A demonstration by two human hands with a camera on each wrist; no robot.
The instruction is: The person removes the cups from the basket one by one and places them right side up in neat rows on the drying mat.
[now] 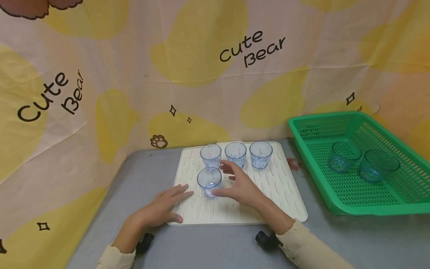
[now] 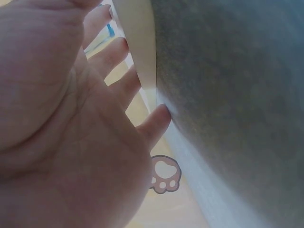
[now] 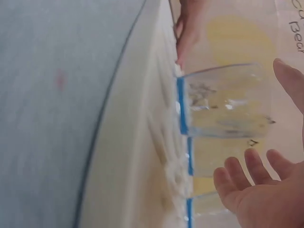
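A clear bluish glass stands upright on a white ridged mat, in front of a row of three similar glasses: the left one, the middle one and the right one. Beside the front glass is my right hand, thumb and fingers spread. The right wrist view shows those fingertips apart from the front glass. My left hand lies with straight, spread fingers at the mat's left edge, its fingertips right at that edge.
To the right stands a green perforated basket holding two more glasses, one on its left and one on its right. A patterned cloth hangs behind the grey table.
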